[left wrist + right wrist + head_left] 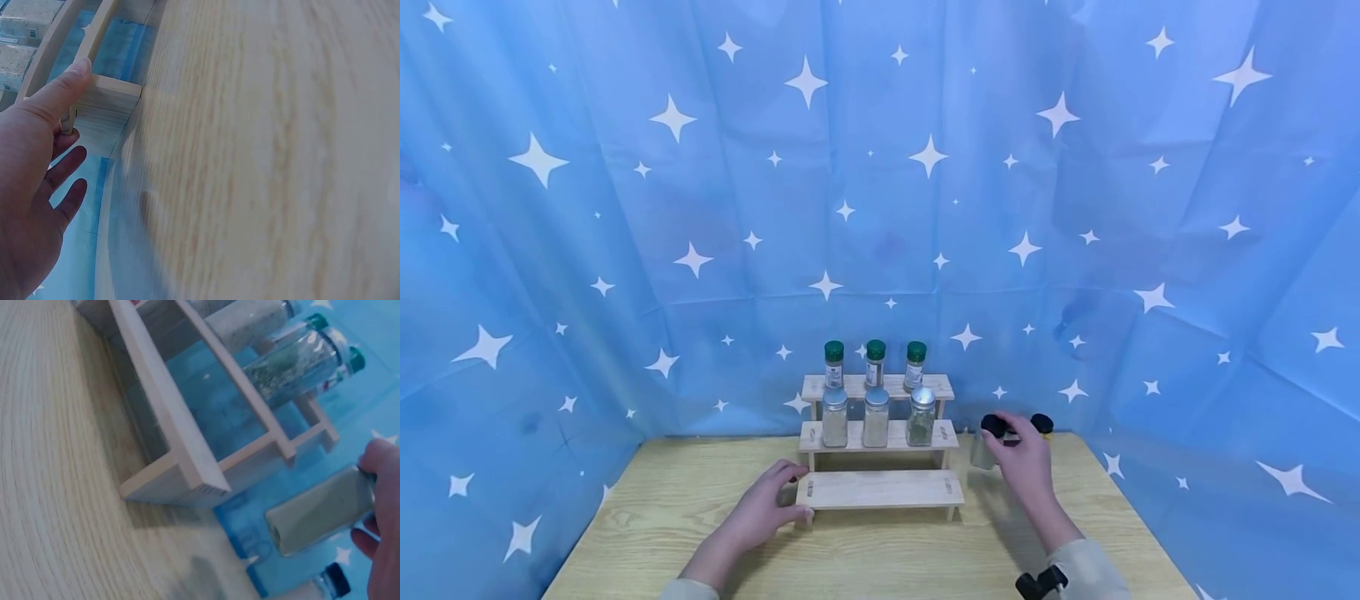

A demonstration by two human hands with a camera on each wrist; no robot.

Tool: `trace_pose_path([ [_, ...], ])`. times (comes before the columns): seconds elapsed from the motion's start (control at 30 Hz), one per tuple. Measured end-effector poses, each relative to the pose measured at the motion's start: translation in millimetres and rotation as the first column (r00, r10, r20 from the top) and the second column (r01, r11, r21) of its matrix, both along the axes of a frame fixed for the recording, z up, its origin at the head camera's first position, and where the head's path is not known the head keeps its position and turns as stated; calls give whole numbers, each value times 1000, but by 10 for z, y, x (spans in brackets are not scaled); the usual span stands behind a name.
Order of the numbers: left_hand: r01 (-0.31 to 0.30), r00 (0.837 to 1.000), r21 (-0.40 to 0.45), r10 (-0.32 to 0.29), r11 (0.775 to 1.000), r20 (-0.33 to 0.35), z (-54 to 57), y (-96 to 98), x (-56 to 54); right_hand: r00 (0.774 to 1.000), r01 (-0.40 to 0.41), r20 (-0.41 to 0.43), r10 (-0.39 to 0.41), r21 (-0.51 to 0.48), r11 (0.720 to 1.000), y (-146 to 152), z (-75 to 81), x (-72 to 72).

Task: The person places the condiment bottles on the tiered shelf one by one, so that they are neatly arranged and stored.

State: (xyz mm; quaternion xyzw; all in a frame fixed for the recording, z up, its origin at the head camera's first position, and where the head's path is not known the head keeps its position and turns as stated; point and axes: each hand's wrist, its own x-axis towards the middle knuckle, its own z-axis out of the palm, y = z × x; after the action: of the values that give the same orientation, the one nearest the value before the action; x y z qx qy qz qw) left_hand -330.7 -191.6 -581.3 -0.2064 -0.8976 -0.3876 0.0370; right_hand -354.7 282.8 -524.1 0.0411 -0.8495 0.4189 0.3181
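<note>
A three-step wooden spice rack (880, 490) stands on the table, its lowest step bare. My left hand (766, 505) grips the left end of that step, thumb at the front edge and index finger behind it; the other fingers are spread loosely in the left wrist view. To the right of the rack, my right hand (1028, 465) holds a clear jar (322, 511) by its black lid (993, 426). Greyish-green contents fill this jar, and it hangs tilted in the right wrist view. Behind the right hand is another black-lidded jar (1042, 423), mostly hidden.
Three green-capped jars (875, 364) stand on the top step. On the middle step are three silver-lidded jars (876, 419), two pale and one with green flakes. A blue star-patterned curtain (880, 208) hangs right behind the wooden table (647, 517).
</note>
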Motion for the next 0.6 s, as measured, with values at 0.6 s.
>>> trace_pose_path([
  [0.6,8,1000,4,-8,1000,11,-22,-15,-30,985,-122,-126,115,-50,991,-188,103,288],
])
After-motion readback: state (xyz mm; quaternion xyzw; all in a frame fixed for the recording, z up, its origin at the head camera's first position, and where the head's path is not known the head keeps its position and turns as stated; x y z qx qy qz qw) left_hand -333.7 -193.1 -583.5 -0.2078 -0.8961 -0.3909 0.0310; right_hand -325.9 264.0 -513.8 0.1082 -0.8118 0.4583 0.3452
